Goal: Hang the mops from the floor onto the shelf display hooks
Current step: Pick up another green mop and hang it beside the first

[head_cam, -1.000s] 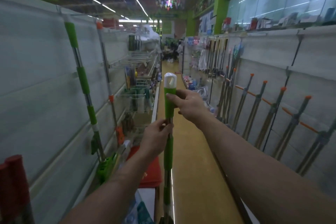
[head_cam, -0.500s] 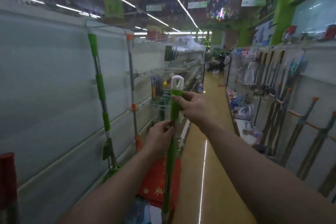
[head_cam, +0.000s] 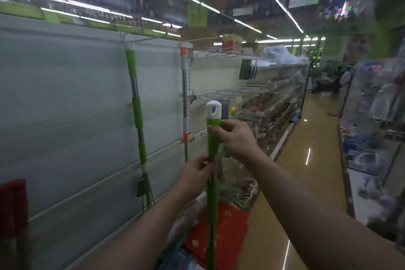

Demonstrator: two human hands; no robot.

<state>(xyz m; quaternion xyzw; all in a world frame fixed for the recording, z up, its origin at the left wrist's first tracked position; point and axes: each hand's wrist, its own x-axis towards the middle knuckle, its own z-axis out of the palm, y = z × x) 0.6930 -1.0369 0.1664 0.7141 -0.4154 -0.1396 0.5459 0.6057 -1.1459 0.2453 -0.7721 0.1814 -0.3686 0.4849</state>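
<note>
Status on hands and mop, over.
Both hands on mop, upright: right hand high, left hand lower. Not hung yet. Hanging mop on panel left. Nothing blocking.

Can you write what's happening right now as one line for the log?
step: carrying mop | left hand: grips green mop handle | right hand: grips it higher | hung green mop: on wall panel

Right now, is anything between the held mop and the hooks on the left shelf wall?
Nothing visible blocks it. Both hands, left hand and right hand, hold the mop handle upright in open air; a green mop already hangs on the wall.
</note>
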